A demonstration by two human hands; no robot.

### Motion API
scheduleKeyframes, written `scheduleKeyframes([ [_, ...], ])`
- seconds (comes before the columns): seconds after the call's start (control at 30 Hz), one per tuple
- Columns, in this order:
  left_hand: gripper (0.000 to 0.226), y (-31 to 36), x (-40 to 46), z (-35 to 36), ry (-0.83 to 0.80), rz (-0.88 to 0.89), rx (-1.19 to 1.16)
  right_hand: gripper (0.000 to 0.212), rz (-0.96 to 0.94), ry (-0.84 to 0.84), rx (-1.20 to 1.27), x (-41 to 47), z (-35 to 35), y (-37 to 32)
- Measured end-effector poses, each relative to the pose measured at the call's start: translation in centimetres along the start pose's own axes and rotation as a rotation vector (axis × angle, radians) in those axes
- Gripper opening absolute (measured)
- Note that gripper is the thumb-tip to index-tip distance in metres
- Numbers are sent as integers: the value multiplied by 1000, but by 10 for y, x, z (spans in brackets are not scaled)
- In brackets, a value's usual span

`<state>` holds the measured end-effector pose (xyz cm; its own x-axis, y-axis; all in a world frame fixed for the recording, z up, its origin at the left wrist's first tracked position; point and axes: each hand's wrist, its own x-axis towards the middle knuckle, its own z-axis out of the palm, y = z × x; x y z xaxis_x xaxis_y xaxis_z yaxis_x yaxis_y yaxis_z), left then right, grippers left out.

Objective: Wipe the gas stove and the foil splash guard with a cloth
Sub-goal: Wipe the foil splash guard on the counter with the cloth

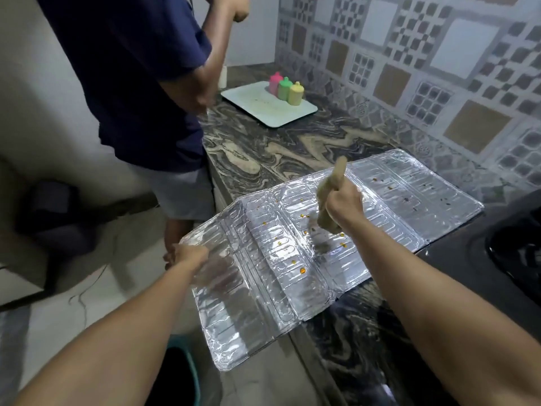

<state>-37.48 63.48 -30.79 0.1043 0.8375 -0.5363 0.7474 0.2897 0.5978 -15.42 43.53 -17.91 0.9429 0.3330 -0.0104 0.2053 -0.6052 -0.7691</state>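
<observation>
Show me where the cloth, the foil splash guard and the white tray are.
cloth (329,197), head view, on its bunched middle beside the right hand.
foil splash guard (263,288), head view, on a bare middle panel.
white tray (251,108), head view, on its bare surface in front of the bottles.

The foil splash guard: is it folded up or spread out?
Spread out: the foil splash guard lies flat, its panels opened across the counter.

The folded silver foil splash guard (307,244) lies on the marbled stone surface (292,150), overhanging its front edge; the black gas stove (497,253) sits right, the white rectangular tray (269,106) behind.
</observation>
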Motion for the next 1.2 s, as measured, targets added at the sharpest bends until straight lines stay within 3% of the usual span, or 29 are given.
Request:
scheduleKeyframes([
  [0.07,75,-19,-8,-5,-28,-138,-78,43,-110,-20,-110,-8,6,4],
  [0.17,24,-43,-17,-8,-235,-217,-260,55,-372,-64,-305,-31,15,22],
  [0.23,6,-52,-14,-13,-284,-229,-338,53,-495,-230,-460,-47,26,41],
  [0.3,20,-61,-1,-19,-297,-243,-458,53,-491,-455,-652,-60,39,60],
  [0.37,23,-68,8,-26,-345,-256,-578,49,-501,-561,-791,-76,50,72],
  [0.47,16,-66,-4,-34,-444,-202,-756,50,-428,-558,-718,-97,54,75],
  [0.57,31,-61,-17,-35,-513,-158,-841,47,-410,-553,-640,-117,57,64],
  [0.7,43,-60,-22,-31,-514,-175,-892,45,-578,-613,-661,-158,64,65],
  [0.83,40,-59,-34,-38,-507,-168,-932,62,-675,-575,-746,-159,51,76],
  [1.03,41,-62,-72,-49,-692,-94,-1007,40,-420,-300,-552,-135,43,89],
  [1.13,54,-71,-83,-48,-792,-117,-989,25,-351,-323,-562,-151,57,82],
  [1.2,61,-73,-87,-44,-829,-117,-1011,34,-321,-361,-510,-168,68,79],
])
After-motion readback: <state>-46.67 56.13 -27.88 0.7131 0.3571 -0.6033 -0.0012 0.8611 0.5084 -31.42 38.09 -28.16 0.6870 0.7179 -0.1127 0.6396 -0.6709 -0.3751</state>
